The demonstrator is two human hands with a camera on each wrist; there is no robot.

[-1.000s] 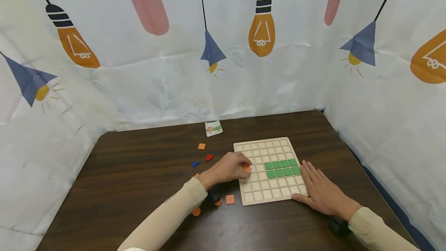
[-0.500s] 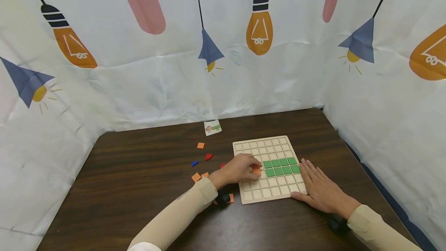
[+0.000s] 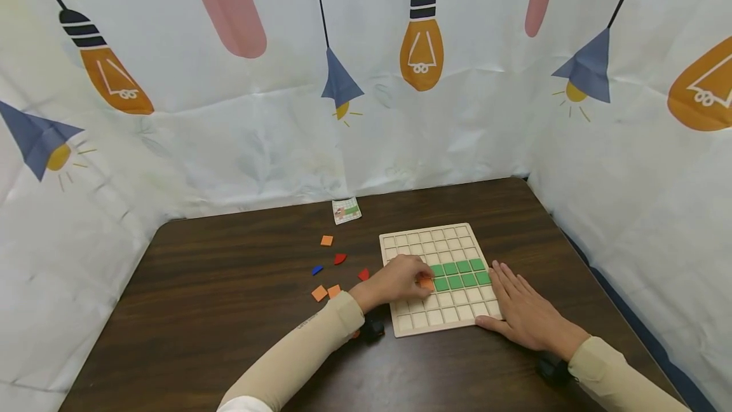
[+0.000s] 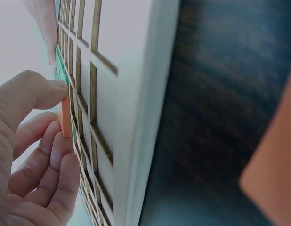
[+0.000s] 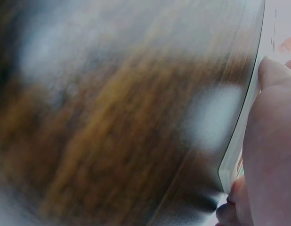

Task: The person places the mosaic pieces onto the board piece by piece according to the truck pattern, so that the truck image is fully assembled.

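My left hand (image 3: 400, 278) pinches an orange square tile (image 3: 426, 283) between thumb and fingers, over the pale wooden grid board (image 3: 420, 320). In the left wrist view the orange tile (image 4: 65, 117) stands at the surface of the board, beside the green tiles. Two rows of green square tiles (image 3: 462, 274) fill cells from the board's middle to its right side. My right hand (image 3: 528, 310) rests with straight fingers along the board's right edge, its thumb at the front edge. The right wrist view shows part of this hand (image 5: 272, 122) against the board's edge.
Left of the board lie loose orange tiles (image 3: 319, 293), red quarter-round pieces (image 3: 340, 259) and a blue piece (image 3: 317, 269). A small printed card (image 3: 346, 211) lies near the back edge of the dark wooden table (image 3: 229, 285). A patterned white curtain (image 3: 257, 145) surrounds the table.
My left hand has carried the orange tile rightward across the board, from its left side to just beside the green tiles. The right hand has stayed at the board's edge.
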